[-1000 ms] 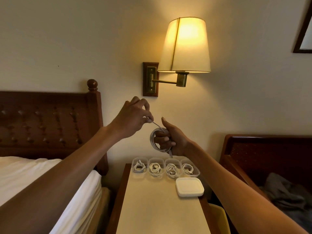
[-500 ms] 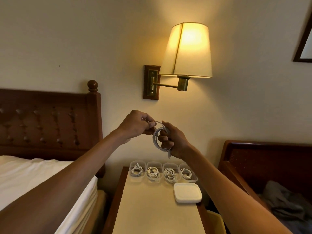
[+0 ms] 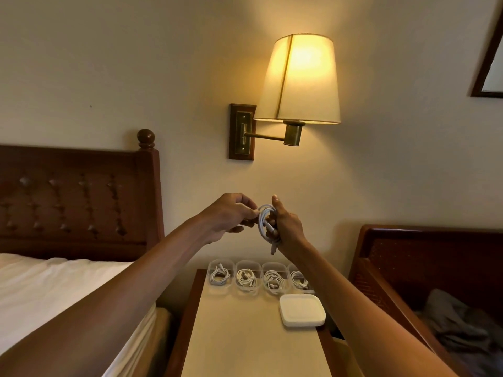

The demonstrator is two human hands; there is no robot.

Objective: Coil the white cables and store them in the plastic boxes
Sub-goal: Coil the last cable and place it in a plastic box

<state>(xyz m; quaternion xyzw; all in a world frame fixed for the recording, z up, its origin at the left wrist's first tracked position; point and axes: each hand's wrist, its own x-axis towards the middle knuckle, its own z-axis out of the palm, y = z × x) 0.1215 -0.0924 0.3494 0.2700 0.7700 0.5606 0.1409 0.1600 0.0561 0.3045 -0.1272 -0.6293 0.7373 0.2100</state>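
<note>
**Fig. Coil in hand above the bedside table: where it might slip**

Nearest, a white lid (image 3: pixel 302 310) lay on the table (image 3: pixel 245 344). Above it the right hand (image 3: pixel 287 229) gripped the coiled white cable (image 3: pixel 263 220), its connector dangling, while the left hand (image 3: pixel 231 213) pinched the loose end. A slackened grip would probably spring the loops. Beyond, four plastic boxes (image 3: pixel 246 263) already held cables.

A lit wall lamp (image 3: pixel 299 80) glows on the cream wall (image 3: pixel 109 63) above a wooden headboard (image 3: pixel 76 197).

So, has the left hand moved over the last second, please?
Yes. Against the wall lamp's bracket, the left hand has dropped lower and shifted right, closing in on the white cable coiled in the right hand.
</note>
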